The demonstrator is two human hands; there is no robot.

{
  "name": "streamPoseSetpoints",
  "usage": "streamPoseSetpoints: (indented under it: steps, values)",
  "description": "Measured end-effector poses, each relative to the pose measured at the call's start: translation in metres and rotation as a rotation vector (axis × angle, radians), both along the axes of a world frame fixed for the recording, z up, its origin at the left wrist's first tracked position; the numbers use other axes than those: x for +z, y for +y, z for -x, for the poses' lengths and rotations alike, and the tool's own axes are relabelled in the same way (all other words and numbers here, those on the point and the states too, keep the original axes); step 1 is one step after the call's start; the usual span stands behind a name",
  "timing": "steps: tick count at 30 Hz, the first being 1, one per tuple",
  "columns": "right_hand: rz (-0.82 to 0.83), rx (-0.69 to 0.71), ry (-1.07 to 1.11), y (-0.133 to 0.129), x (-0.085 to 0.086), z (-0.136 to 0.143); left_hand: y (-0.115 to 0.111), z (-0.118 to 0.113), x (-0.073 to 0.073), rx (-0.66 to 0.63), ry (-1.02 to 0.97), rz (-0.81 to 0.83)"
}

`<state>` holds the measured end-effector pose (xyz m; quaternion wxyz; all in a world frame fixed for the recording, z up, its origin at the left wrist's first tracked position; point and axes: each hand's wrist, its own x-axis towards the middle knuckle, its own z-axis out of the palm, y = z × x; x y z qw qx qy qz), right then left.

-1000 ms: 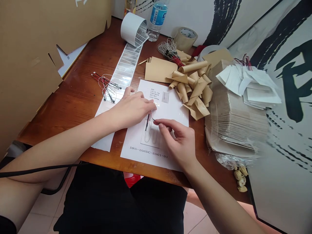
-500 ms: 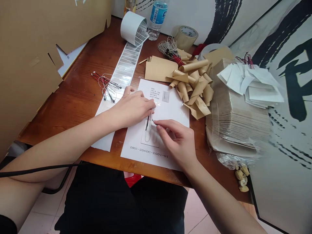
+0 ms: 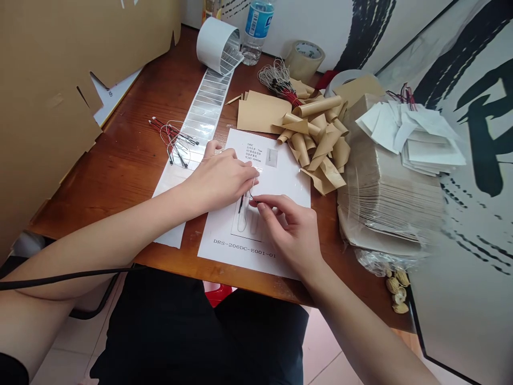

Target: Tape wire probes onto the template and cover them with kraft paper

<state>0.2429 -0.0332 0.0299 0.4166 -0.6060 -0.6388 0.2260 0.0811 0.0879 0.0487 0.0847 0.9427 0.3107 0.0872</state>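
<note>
My left hand (image 3: 225, 177) rests over a printed sheet (image 3: 294, 184), its bent fingertips pressed together at the upper end of a thin wire (image 3: 251, 190). Between thumb and forefinger, my right hand (image 3: 292, 227) pinches the same wire lower down, where a small dark part is mostly covered. Just left of the wire lies a short black piece (image 3: 241, 204) on the sheet's drawing, which shows a looped line inside a box. Below the drawing the sheet reads "DRS-206DC-E001-01". What sits under my left fingers is hidden.
A label strip (image 3: 202, 107) unrolls toward me, with a bunch of wires (image 3: 172, 140) beside it. Curled brown paper pieces (image 3: 316, 131), a wire bundle (image 3: 280, 80), tape roll (image 3: 304, 60) and bottle (image 3: 257, 32) stand behind. A wrapped stack (image 3: 393, 182) is right, a cardboard box (image 3: 88, 69) left.
My left fingertips have shifted slightly to the right, and my right fingertips slightly to the left along the wire. The sheet stays put.
</note>
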Motion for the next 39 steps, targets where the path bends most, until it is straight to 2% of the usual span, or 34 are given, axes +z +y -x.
streamPoseSetpoints:
  steps: [14, 27, 35, 39]
  values:
    - [-0.004, 0.020, -0.026, 0.0002, 0.0002, -0.0013, -0.0016, -0.0025, 0.0081, 0.030, 0.044, 0.052]
    - [-0.083, 0.009, -0.058, 0.0017, 0.0016, -0.0021, -0.0009, -0.0009, 0.0073, 0.029, 0.026, 0.053]
    - [0.043, -0.010, 0.001, -0.0005, -0.0006, -0.0027, -0.0013, -0.0011, 0.0099, 0.031, 0.021, 0.076]
    - [0.022, -0.008, -0.033, 0.0003, -0.0005, -0.0028, -0.0010, -0.0009, 0.0103, 0.031, 0.017, 0.086]
